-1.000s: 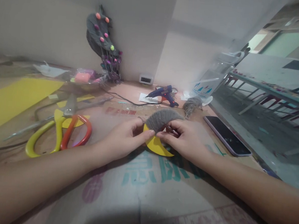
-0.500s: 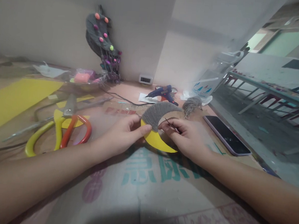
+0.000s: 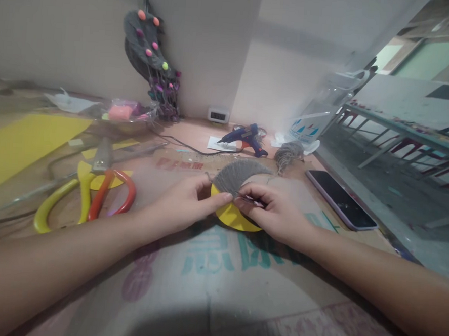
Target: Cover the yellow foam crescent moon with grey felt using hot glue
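A yellow crescent cutout (image 3: 236, 220) is held just above the cardboard-covered table, its upper part wrapped in grey yarn (image 3: 241, 175). My left hand (image 3: 195, 201) grips its left edge, thumb lying across the front by the border between yarn and bare yellow. At the inner curve, my right hand (image 3: 270, 206) is closed with thumb and index finger pinching the yarn strand close to the crescent. Part of the lower tip is covered by the right hand. Beyond the crescent lies a loose bundle of grey yarn (image 3: 289, 157).
Scissors (image 3: 93, 200) with yellow and red handles lie left. A blue glue gun (image 3: 245, 138) and small clock (image 3: 218, 115) are behind. A phone (image 3: 340, 199) rests at the right edge. A yarn crescent with pompoms (image 3: 144, 46) leans on the wall. Yellow sheet (image 3: 27, 151) lies far left.
The right hand's fingers have closed in against the inner curve, and the dark strand end that stuck up is lower. The crescent has tilted slightly; the left hand keeps its grip.
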Motion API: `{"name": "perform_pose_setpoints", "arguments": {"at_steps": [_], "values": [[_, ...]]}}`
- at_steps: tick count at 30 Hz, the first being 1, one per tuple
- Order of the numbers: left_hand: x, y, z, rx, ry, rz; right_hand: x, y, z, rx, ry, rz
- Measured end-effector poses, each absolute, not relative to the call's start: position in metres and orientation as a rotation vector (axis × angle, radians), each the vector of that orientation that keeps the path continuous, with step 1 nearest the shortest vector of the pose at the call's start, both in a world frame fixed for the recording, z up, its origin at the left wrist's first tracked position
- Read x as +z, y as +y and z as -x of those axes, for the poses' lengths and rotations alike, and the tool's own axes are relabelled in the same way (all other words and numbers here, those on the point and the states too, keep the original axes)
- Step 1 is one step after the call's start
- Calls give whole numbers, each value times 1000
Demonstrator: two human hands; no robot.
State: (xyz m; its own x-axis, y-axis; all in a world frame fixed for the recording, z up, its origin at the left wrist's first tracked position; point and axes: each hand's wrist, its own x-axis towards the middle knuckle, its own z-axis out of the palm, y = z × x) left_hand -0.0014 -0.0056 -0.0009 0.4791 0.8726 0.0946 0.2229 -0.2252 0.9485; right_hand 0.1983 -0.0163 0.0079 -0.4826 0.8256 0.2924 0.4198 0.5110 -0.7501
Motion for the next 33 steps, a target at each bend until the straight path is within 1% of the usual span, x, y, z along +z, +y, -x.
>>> {"name": "perform_pose_setpoints", "arguments": {"at_steps": [4,7,10,15,19,24,33], "values": [[-2,-4,2,807,890,-1671,9,-17,-198,917,-2050,1072],[-2,-4,2,815,847,-1615,11,-16,-199,870,-2063,1093],[0,-5,1,836,874,-1586,12,-13,-203,670,-2137,1042],[1,-7,2,959,1031,-1543,13,-6,-213,172,-2276,916],[0,-7,4,966,1068,-1560,15,-4,-216,-30,-2340,876],[2,-7,3,946,1033,-1519,12,-4,-217,-89,-2377,811],[-2,-5,4,932,981,-1507,12,-6,-217,-121,-2449,814]]}}
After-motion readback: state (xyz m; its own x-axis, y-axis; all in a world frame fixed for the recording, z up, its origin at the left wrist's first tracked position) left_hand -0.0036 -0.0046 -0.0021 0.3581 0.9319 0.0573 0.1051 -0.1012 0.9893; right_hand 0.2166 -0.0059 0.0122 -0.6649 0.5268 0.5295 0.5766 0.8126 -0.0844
